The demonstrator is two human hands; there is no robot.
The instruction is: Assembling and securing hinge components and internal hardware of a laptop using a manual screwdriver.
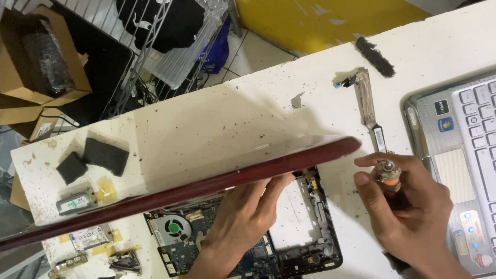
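Note:
My left hand [243, 222] grips the edge of a dark red laptop lid [206, 186], holding it raised and tilted across the view. Below it lies the opened laptop base [305, 243] with its circuit board and a round cooling fan [173, 228] exposed. My right hand [408, 212] is closed around a screwdriver [388, 174] with an orange collar, its handle end pointing up, just right of the lid's tip.
A silver laptop [460, 150] with a white keyboard sits at the right. A flat ribbon cable [367, 98], a black foam strip [374, 57], two black pads [93, 159] and small metal parts [77, 202] lie on the speckled white table [217, 124]. Cardboard boxes [36, 57] and a wire rack stand behind.

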